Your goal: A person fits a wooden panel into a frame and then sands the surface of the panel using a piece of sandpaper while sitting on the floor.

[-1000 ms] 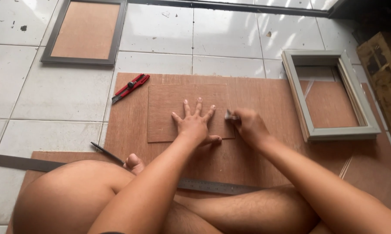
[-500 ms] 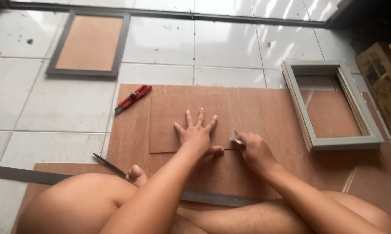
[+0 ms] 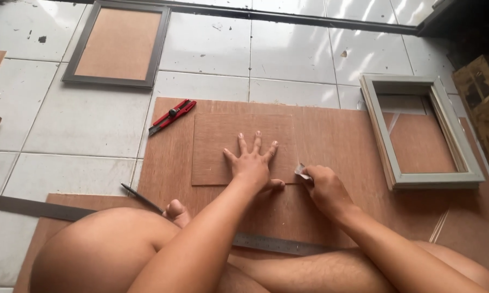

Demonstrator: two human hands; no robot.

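Plywood sheet [image 3: 336, 141] on white tiled floor [image 3: 288, 49] — hands [image 3: 252, 165] pressing a smaller panel [image 3: 217, 146].

The left hand [image 3: 251, 163] lies flat on a small brown board [image 3: 217, 149]. Past its fingertips the big board [image 3: 331, 135] is bare, then white floor tiles [image 3: 288, 51]. Off to its left a red cutter [image 3: 172, 116] blocks the way. The right hand [image 3: 323, 187] has bare board to its right, up to the grey frame [image 3: 423, 133]. Behind both wrists lies a metal ruler [image 3: 279, 244].

Left hand [image 3: 252, 163] flat, fingers spread — right hand [image 3: 323, 187] curled in a pinch beside it.
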